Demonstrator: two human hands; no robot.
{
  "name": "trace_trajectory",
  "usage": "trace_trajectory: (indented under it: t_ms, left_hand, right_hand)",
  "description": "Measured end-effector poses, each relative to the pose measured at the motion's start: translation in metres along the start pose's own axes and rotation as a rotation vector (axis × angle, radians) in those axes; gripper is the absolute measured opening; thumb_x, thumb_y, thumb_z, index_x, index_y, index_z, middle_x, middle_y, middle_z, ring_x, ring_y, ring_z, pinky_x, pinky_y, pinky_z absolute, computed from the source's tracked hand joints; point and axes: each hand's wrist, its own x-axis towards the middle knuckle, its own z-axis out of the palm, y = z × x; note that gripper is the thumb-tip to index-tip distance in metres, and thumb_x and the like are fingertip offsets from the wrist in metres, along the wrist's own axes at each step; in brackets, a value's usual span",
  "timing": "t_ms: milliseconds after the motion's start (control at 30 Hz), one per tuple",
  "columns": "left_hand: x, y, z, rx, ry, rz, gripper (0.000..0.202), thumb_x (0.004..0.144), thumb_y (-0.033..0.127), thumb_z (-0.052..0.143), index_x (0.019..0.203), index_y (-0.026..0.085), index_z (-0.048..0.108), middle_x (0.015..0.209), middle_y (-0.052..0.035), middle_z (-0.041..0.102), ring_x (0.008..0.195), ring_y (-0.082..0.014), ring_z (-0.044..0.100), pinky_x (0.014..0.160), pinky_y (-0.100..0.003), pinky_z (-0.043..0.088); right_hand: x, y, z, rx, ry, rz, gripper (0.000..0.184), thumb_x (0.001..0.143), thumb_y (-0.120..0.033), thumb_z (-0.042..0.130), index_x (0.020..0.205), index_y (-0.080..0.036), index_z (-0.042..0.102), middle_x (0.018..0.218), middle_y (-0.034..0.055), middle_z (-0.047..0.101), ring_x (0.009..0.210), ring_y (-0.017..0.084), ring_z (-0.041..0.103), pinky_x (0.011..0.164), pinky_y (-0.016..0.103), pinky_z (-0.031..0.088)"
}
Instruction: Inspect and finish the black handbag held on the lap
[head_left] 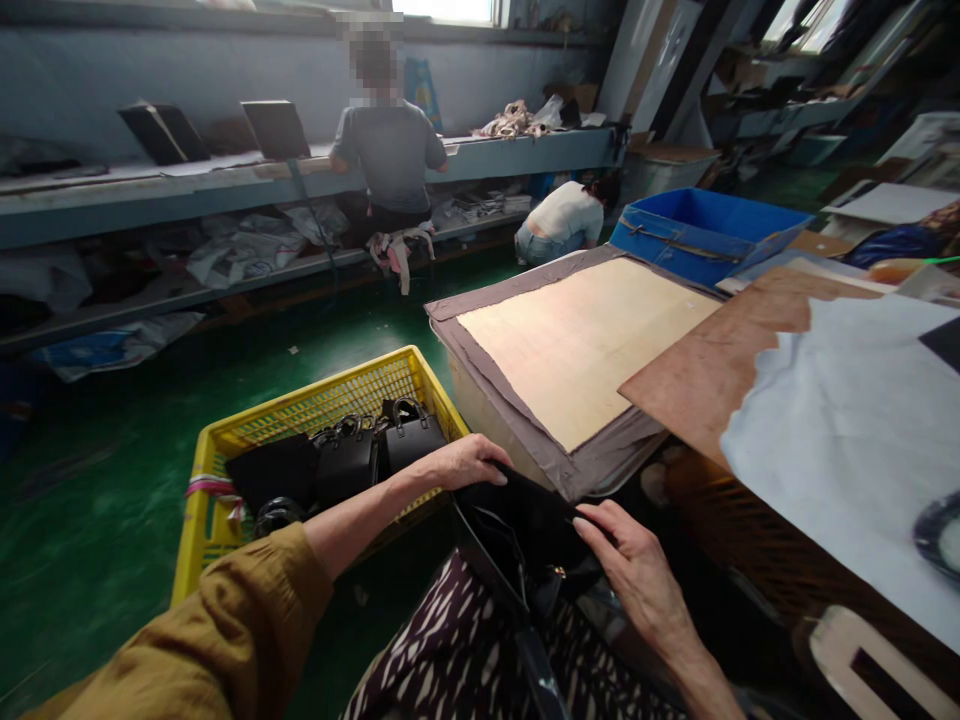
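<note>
A black handbag (495, 540) rests over my lap, its mouth spread and the dark inside showing. My left hand (471, 462) pinches the bag's far rim on the left. On the right side of the same rim, my right hand (626, 545) grips the edge between thumb and fingers. A small gold-coloured metal piece (556, 573) shows near the bag's middle. One dark strap (536, 660) hangs down over the patterned cloth on my legs. Beyond my left forearm, a yellow plastic crate (315, 395) holds several black handbags (409, 437) with looped handles.
A table topped with a cream sheet (585, 330) stands ahead. To the right lie a brown board (720, 360) and white cloth (862, 420). Behind is a blue bin (705, 235). One person (386, 150) is at the long bench (495, 160); another person (562, 220) crouches nearby.
</note>
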Motion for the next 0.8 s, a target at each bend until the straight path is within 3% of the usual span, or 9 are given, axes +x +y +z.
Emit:
trace_trajectory:
  t_ms: [500, 667, 800]
  left_hand:
    - [0.006, 0.01, 0.007, -0.009, 0.084, -0.096, 0.022, 0.065, 0.02, 0.055, 0.082, 0.012, 0.067, 0.063, 0.0029, 0.056, 0.062, -0.0111, 0.048, 0.056, -0.018, 0.036]
    - [0.006, 0.011, 0.01, -0.058, 0.082, -0.093, 0.021, 0.064, 0.019, 0.056, 0.08, 0.012, 0.067, 0.062, 0.0029, 0.056, 0.061, -0.0105, 0.047, 0.056, -0.018, 0.036]
    - [0.006, 0.015, 0.015, -0.047, 0.065, -0.089, 0.021, 0.065, 0.018, 0.055, 0.081, 0.013, 0.067, 0.064, 0.0031, 0.057, 0.062, -0.0106, 0.048, 0.057, -0.018, 0.036]
  right_hand:
    - [-0.001, 0.004, 0.002, 0.02, 0.021, 0.019, 0.031, 0.086, -0.039, 0.041, 0.097, -0.021, 0.064, 0.085, 0.0035, 0.059, 0.079, 0.017, 0.057, 0.071, 0.025, 0.045]
    - [-0.001, 0.0, 0.001, -0.17, 0.027, 0.03, 0.026, 0.087, -0.038, 0.041, 0.093, -0.025, 0.062, 0.092, 0.0013, 0.06, 0.079, 0.016, 0.058, 0.07, 0.026, 0.045]
    - [0.004, -0.001, 0.001, -0.35, 0.052, -0.068, 0.025, 0.086, -0.038, 0.043, 0.084, -0.026, 0.065, 0.091, 0.0019, 0.062, 0.082, 0.018, 0.057, 0.07, 0.028, 0.044]
